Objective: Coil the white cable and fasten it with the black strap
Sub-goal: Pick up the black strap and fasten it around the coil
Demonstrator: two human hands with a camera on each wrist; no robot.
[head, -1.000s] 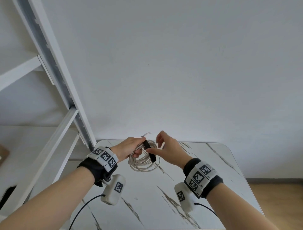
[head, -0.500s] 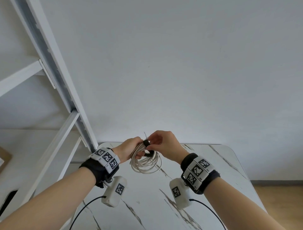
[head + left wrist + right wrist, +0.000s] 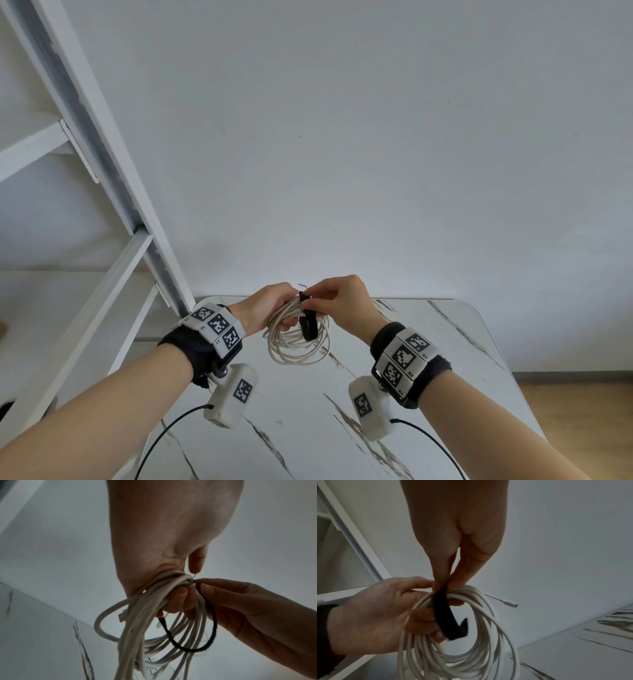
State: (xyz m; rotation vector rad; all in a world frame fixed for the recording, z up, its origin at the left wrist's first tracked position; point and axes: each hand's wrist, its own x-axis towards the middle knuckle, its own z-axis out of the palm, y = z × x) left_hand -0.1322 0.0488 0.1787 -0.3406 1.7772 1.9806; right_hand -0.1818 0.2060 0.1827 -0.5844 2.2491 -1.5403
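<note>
I see my left hand (image 3: 270, 310) with fingers curled through the top of the coiled white cable (image 3: 297, 346), holding it in the air above the worktop (image 3: 445, 359). My right hand (image 3: 342, 305) pinches the black strap (image 3: 307, 325), which hangs as a loose loop through the coil.

Right hand (image 3: 458, 524) pinches black strap (image 3: 448, 616) atop white cable (image 3: 488, 635); left hand (image 3: 373, 614) grips coil.

White cable (image 3: 297, 342) wound in several loose loops, held above the tabletop (image 3: 445, 342). Black strap (image 3: 307, 325) hangs looped across the coil's top, unfastened.
</note>
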